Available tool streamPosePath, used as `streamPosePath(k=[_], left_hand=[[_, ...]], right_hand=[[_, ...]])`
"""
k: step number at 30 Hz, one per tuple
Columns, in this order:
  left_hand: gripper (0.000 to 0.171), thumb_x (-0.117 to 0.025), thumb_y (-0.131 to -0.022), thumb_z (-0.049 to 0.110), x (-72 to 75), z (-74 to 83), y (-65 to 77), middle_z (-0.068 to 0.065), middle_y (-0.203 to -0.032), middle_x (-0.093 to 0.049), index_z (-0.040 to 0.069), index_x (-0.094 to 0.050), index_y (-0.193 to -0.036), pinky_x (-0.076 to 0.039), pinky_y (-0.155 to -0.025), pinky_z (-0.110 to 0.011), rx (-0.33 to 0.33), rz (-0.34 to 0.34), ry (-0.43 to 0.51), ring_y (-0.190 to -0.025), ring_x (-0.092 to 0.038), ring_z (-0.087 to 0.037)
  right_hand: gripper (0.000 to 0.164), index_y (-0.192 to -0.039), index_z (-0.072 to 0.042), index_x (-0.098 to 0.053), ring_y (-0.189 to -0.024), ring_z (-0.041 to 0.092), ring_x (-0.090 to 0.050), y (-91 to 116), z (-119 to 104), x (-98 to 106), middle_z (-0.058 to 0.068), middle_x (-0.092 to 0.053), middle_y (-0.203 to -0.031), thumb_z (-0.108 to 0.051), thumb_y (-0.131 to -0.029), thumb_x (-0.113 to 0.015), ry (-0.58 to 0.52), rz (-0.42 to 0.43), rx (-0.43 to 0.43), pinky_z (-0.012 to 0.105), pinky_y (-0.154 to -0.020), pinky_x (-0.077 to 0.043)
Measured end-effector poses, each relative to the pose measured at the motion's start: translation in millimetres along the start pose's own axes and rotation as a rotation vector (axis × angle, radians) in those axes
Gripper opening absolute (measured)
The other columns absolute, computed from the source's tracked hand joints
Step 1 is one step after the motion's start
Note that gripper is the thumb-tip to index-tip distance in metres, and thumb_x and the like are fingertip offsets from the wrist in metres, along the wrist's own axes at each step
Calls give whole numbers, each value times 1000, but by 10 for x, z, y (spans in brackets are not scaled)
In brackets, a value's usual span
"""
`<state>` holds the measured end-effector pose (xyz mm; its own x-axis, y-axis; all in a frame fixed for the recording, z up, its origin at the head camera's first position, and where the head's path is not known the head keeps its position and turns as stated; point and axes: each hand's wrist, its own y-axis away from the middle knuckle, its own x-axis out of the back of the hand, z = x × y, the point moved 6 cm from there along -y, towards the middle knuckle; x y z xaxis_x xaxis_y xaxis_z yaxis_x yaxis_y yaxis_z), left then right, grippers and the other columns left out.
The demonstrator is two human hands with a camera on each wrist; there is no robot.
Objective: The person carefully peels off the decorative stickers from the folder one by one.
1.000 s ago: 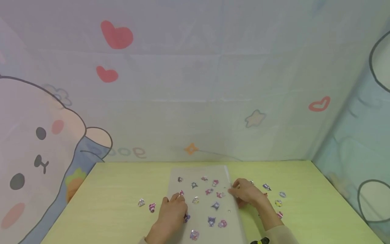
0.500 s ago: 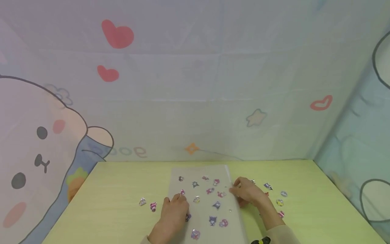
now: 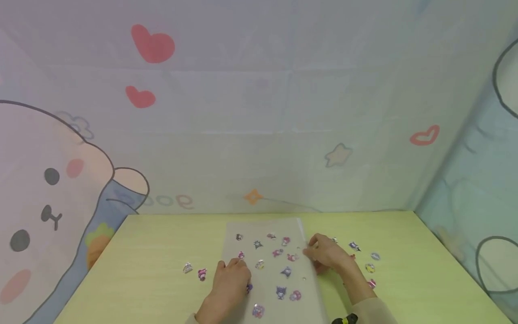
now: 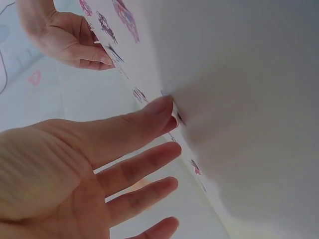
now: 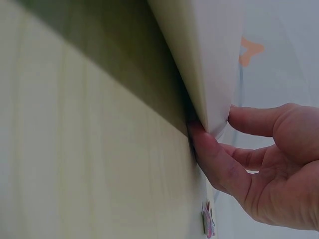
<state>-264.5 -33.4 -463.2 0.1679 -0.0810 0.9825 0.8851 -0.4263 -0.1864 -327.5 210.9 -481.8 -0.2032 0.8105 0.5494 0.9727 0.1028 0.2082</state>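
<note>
A white sheet [image 3: 269,265] dotted with several small cartoon stickers lies in the middle of the table. My left hand [image 3: 229,283] rests at its left side, beside a purple sticker [image 3: 248,288]. In the left wrist view, the thumb [image 4: 158,107] presses at a sticker [image 4: 179,118] there, with the index fingertip close behind it. The other fingers extend nearly straight. At the sheet's right edge, my right hand [image 3: 327,253] pinches the border. The right wrist view shows that edge, slightly raised, between the thumb and fingers of my right hand [image 5: 269,154].
Loose stickers lie on the yellow-green table [image 3: 162,243]: a pink one [image 3: 202,274] and a pale one [image 3: 188,268] at left, several at right, such as a yellow one [image 3: 370,268]. A printed cloth backdrop [image 3: 259,135] stands behind the table.
The head view shifts slightly. Both hands, the sheet and the stickers otherwise keep the same places.
</note>
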Motion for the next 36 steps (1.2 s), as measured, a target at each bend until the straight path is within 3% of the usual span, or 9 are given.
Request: streamPosePath(k=[10, 18, 25, 36], left_hand=[[21, -79, -70, 5, 65, 18, -21, 4, -72, -54, 17, -63, -63, -39, -69, -40, 28, -9, -46, -82, -53, -17], [18, -81, -72, 13, 29, -15, -13, 5, -75, -53, 17, -64, -68, -37, -68, -39, 44, -49, -29, -82, -51, -17], [19, -78, -77, 9, 44, -11, 6, 3, -74, -54, 15, -65, -64, -39, -68, -39, 38, -18, -52, -79, -53, -18], [18, -81, -72, 6, 30, -11, 1, 1, -75, -58, 12, -64, -67, -40, -69, -39, 60, -26, -42, -79, -54, -19]], right_hand=[[33, -120, 8, -46, -65, 25, -64, 13, -27, 7, 17, -58, -91, -11, -97, -59, -10, 4, 13, 38, -58, -56], [32, -119, 7, -46, -63, 25, -64, 20, -44, 15, 17, -58, -90, -11, -97, -59, -11, 4, 17, 39, -58, -56], [30, -118, 6, -48, -64, 25, -64, 1, -41, 5, 16, -60, -89, -11, -96, -60, -14, 5, 21, 38, -57, -56], [31, -120, 6, -46, -62, 25, -64, 13, -42, -6, 18, -60, -94, -11, -97, -59, -9, -2, 18, 38, -58, -56]])
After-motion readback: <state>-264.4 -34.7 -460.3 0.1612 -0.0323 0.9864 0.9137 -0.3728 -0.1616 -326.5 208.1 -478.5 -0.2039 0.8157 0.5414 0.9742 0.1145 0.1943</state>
